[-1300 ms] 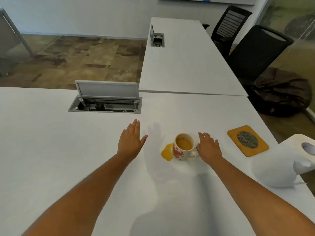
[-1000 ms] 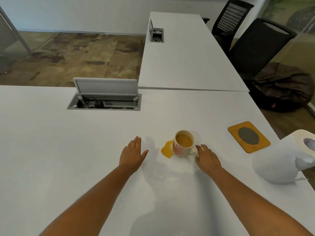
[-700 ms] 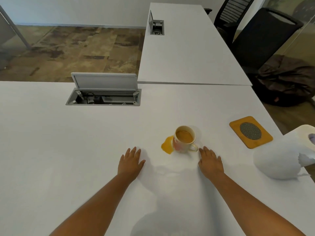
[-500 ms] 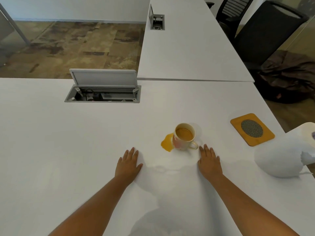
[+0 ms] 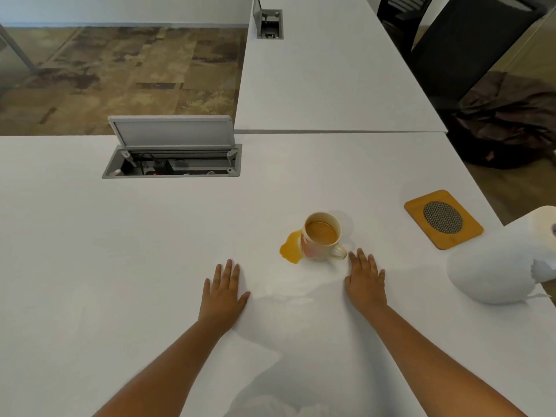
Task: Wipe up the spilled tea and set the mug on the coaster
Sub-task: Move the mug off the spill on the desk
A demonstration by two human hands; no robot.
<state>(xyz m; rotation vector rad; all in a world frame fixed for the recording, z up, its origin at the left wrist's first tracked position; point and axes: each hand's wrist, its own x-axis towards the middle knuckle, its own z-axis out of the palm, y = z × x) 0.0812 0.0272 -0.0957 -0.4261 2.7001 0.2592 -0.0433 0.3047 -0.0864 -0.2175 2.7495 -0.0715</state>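
Fingers (image 5: 224, 273) of the left hand (image 5: 222, 291) lie straight and close together on the white table (image 5: 120, 251), thumb splayed out to the side, palm flat and holding nothing. The right hand (image 5: 365, 284) rests the same way, its fingers straight and slightly fanned, gripping nothing.

Just beyond the right hand's fingertips, close to the index finger, stands the mug (image 5: 322, 237), upright, with a pinkish pattern on its side and tea inside. Its handle (image 5: 338, 251) points back toward those fingertips; I can't tell whether a fingertip touches it or stops just short. Against the mug's far-left base, between the two hands and ahead of them, sits the spilled tea (image 5: 290, 250), a small amber puddle touching the mug.

Off to the right of the right hand's fingers and further away lies the coaster (image 5: 443, 218), orange with a round dark mesh centre, well apart from the mug. Nearer on that side, at the table's edge, rests a paper towel roll (image 5: 496, 266) on its side, a torn end hanging loose.

Well ahead of the left fingers, a cable hatch (image 5: 171, 152) in the table stands with its lid tipped up.
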